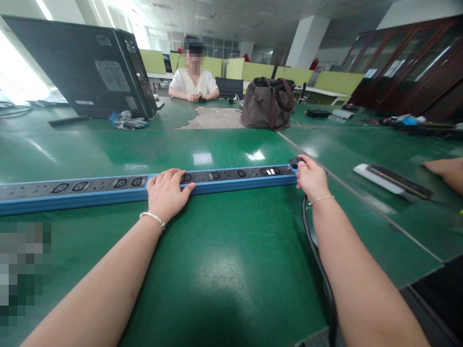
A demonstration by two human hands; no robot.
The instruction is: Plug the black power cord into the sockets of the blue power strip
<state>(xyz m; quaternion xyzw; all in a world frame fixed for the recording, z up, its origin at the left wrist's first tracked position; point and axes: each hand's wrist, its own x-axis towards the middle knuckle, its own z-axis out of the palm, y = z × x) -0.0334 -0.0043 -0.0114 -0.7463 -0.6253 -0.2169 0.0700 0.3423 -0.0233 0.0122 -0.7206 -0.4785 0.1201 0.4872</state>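
A long blue power strip (231, 183) with a black face and several sockets lies across the green table, running out of view at the left. My left hand (168, 193) is laid over its middle, fingers bent across the top and thumb along the near side. At the strip's right end, my right hand (311, 179) is closed around a black plug (295, 162). A thick black cable (318, 260) hangs from below that hand toward the bottom edge. Whether the plug touches the strip's end cannot be made out.
A black computer case (104, 72) stands back left, with work gloves (128, 120) beside it. Across the table (224, 241) sits a person (194, 84). A brown bag (266, 103) is at the back. Another person's arm (446, 173) and a white-and-black bar (392, 180) are right.
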